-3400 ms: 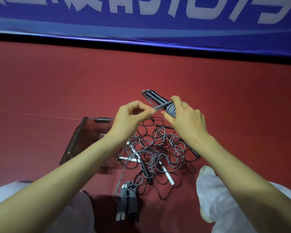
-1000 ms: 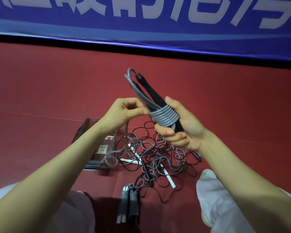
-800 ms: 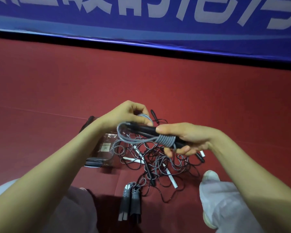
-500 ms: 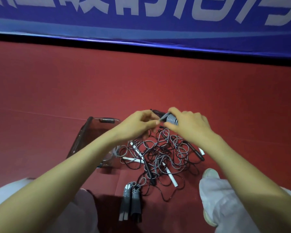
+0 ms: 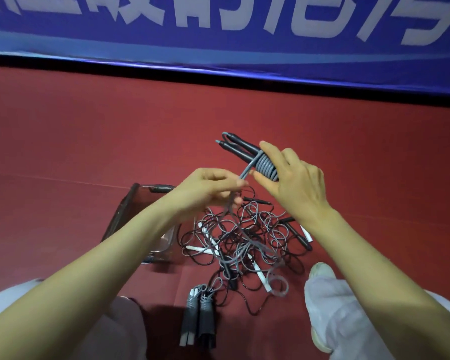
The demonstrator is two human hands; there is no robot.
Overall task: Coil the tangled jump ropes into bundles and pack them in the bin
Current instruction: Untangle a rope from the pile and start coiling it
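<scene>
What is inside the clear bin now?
No rope bundle shows in the uncovered part of the bin; the left forearm hides its near side, so that cannot be checked. A coiled bundle lies outside on the floor.

A sports hall: red court floor (image 5: pixel 89 141), blue lettered banner (image 5: pixel 218 35) along its edge.

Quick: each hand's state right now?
Left hand: pinching the loose grey rope cord.
Right hand: gripping the black-handled, grey-wrapped rope bundle.
</scene>
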